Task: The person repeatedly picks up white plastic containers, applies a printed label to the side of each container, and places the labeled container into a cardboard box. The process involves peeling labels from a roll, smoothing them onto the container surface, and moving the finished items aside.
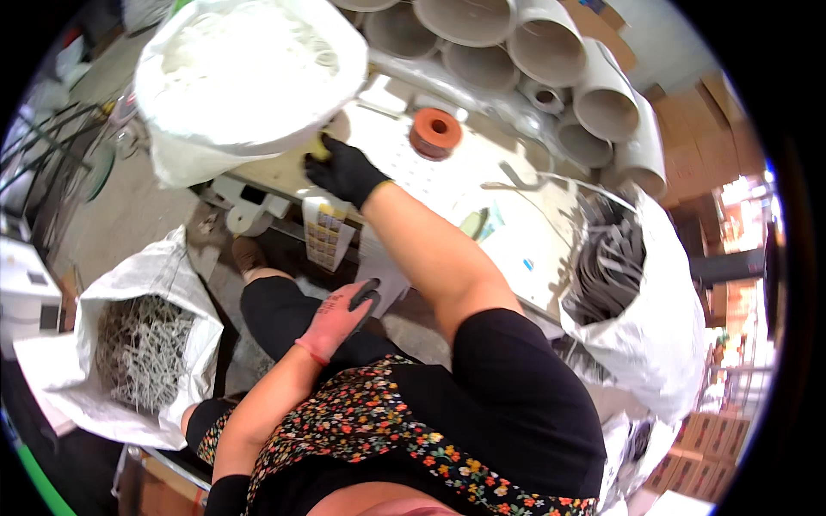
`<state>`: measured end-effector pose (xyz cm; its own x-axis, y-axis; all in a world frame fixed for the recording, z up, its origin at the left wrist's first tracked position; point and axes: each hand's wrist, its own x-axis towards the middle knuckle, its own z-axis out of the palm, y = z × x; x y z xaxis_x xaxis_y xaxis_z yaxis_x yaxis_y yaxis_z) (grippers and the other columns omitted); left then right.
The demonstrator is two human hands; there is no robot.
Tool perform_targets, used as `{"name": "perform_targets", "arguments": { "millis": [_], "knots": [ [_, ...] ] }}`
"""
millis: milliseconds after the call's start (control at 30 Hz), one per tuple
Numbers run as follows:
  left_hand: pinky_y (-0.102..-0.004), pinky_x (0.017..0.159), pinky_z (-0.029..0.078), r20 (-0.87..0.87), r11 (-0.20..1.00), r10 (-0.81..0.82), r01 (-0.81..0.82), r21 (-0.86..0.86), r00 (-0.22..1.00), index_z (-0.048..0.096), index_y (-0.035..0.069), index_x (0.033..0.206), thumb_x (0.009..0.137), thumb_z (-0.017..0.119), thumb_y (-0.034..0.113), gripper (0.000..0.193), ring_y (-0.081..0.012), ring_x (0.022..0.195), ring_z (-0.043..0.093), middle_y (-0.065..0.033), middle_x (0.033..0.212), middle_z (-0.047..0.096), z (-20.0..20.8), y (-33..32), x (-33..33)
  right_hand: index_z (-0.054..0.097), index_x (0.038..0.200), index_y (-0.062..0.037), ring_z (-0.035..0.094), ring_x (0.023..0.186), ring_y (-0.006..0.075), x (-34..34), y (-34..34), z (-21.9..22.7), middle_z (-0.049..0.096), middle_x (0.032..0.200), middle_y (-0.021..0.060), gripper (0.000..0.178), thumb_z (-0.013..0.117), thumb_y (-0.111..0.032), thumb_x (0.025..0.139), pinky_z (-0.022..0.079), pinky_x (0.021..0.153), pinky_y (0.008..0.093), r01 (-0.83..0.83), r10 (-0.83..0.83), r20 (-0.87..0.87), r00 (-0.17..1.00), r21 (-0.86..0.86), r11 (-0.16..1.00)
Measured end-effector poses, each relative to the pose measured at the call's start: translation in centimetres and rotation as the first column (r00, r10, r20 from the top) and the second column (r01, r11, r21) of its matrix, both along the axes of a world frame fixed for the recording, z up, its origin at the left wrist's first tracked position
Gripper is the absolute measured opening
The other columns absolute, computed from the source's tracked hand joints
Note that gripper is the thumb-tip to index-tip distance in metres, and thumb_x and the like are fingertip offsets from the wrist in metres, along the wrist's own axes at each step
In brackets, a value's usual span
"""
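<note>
My right hand (346,172), in a black glove, reaches over the near edge of the worktable, beside a large white sack (194,159). Its fingers close on a small yellow thing (321,146), mostly hidden by the glove. Pale ring-like pieces (258,60) fill the sack. Over my lap, my left hand (340,314) wears a pink glove with dark fingertips. Its fingers are curled in, and whatever they may hold is hidden. An orange-brown spool (437,131) stands on the table beyond my right hand.
Large grey-white tubes (542,52) are stacked behind the worktable (447,189). To the right, a white sack (645,344) holds grey strips (607,267). Another sack (185,275), with thin tangled scraps (146,353), stands at the left. A printed sheet (327,236) hangs below the table edge.
</note>
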<state>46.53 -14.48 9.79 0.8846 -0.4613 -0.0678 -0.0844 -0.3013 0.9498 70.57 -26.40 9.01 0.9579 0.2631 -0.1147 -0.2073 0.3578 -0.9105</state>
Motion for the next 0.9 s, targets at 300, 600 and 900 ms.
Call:
{"name": "perform_targets", "arguments": {
  "millis": [300,600,900],
  "knots": [
    [-0.0329,0.097,0.044,0.006,0.998,0.010,-0.010,-0.063,1.000,0.060,0.003,0.121,0.088,0.059,0.011,0.034,-0.0267,0.110,0.060,-0.0137,0.118,0.063,0.0,0.8,-0.3,0.040,0.140,-0.0052,0.061,0.079,0.0145,-9.0,-10.7,8.1,0.060,0.109,0.0126,0.058,0.061,-0.007,0.085,0.053,0.070,0.0283,0.303,-0.093,0.378,0.921,-0.545,0.782],
    [-0.0334,0.095,0.044,-0.023,0.997,-0.013,0.012,-0.081,1.000,0.061,0.003,0.119,0.089,0.060,0.014,0.032,-0.0283,0.109,0.060,-0.0138,0.116,0.064,-0.2,-0.4,-0.2,0.057,0.121,-0.0075,0.062,0.094,0.0403,-16.2,-41.5,20.6,0.059,0.110,0.0265,0.040,0.056,-0.006,0.080,0.051,0.077,0.0480,0.131,-0.033,0.203,0.979,-0.741,-0.658],
    [-0.0330,0.092,0.046,-0.072,0.984,0.045,-0.057,-0.169,0.996,0.062,0.001,0.118,0.088,0.060,0.013,0.032,-0.0284,0.106,0.062,-0.0155,0.112,0.066,-2.1,0.3,-0.2,0.062,0.116,-0.0015,0.061,0.099,0.0295,-25.5,-10.6,20.6,0.064,0.106,0.0152,0.026,0.056,-0.014,0.093,0.047,0.086,0.0386,-0.226,0.674,0.593,0.442,-0.653,0.723]
  ]
}}
